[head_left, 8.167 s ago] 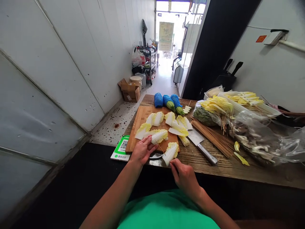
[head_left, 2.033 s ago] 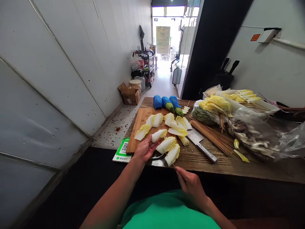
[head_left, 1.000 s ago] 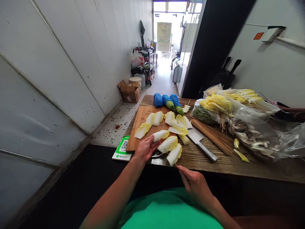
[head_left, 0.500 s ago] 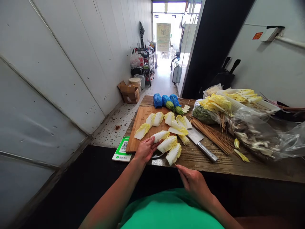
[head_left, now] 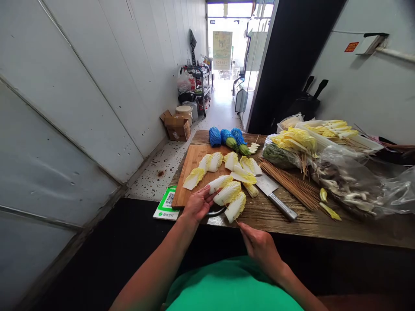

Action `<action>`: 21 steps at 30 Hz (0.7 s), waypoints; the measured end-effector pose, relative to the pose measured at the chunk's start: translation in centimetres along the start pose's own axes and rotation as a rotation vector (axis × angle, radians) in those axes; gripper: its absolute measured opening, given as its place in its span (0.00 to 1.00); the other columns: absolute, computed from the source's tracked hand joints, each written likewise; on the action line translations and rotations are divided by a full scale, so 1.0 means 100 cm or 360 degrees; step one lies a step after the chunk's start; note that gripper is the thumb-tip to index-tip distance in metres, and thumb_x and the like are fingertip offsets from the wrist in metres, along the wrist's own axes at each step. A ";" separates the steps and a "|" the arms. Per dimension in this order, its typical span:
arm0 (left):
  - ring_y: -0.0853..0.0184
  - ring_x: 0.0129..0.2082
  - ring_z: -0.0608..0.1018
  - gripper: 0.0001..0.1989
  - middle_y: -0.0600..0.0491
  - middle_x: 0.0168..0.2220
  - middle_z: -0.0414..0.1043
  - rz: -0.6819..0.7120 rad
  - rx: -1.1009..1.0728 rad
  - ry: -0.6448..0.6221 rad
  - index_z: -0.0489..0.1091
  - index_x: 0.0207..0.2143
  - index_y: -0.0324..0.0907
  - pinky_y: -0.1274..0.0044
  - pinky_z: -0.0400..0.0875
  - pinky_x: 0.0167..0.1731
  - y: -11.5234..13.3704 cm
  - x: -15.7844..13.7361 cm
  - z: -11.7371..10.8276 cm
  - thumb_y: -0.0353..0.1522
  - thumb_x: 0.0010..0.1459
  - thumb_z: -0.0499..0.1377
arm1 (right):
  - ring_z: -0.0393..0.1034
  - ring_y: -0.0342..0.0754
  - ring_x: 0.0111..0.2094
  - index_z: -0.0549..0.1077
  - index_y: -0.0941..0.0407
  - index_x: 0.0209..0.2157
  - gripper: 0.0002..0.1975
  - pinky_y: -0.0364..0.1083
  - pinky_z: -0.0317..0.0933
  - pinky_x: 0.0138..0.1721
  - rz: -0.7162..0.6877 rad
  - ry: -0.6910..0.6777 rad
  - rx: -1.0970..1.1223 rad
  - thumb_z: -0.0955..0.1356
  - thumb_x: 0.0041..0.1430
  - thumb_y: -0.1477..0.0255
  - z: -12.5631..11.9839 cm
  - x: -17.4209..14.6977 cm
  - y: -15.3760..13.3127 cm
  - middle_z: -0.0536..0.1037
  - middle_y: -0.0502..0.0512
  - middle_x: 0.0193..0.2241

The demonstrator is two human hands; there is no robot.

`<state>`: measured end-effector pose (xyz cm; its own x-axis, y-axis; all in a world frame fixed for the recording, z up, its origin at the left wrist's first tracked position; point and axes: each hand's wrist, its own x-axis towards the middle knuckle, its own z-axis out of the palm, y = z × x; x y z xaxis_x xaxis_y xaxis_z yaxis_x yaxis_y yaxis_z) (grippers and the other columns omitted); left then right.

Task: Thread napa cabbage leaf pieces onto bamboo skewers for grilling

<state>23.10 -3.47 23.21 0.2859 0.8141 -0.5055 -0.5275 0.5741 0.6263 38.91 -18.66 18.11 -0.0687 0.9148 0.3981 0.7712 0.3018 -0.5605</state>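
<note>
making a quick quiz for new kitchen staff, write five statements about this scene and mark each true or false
1. The right hand holds a skewer. True.
2. The left hand grips the cleaver. False: it holds a cabbage leaf, and the cleaver lies on the table.
3. A bundle of bare skewers lies to the right of the cleaver. True.
4. The green vegetables wear red netting. False: the netting is blue.
5. A card with a QR code shows at the left edge of the cutting board. True.
</note>
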 end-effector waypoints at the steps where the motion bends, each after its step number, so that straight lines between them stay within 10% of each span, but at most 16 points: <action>1: 0.60 0.37 0.78 0.08 0.41 0.36 0.76 0.0013 0.0005 0.0003 0.69 0.38 0.32 0.69 0.74 0.40 -0.001 0.000 0.000 0.25 0.57 0.54 | 0.75 0.50 0.39 0.72 0.60 0.47 0.16 0.45 0.69 0.40 0.0001 0.0003 -0.0008 0.58 0.62 0.77 0.002 -0.001 0.002 0.78 0.61 0.41; 21: 0.65 0.32 0.78 0.07 0.44 0.33 0.76 0.0063 0.0150 -0.0024 0.72 0.34 0.33 0.74 0.75 0.34 -0.003 -0.001 0.001 0.25 0.56 0.55 | 0.75 0.51 0.38 0.72 0.61 0.45 0.15 0.45 0.70 0.39 0.0020 0.0024 -0.0025 0.58 0.62 0.76 -0.008 0.010 -0.012 0.78 0.62 0.39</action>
<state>23.30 -3.66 23.12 0.2786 0.8370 -0.4710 -0.4612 0.5467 0.6989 38.42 -18.34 19.70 -0.0495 0.9142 0.4023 0.7817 0.2862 -0.5542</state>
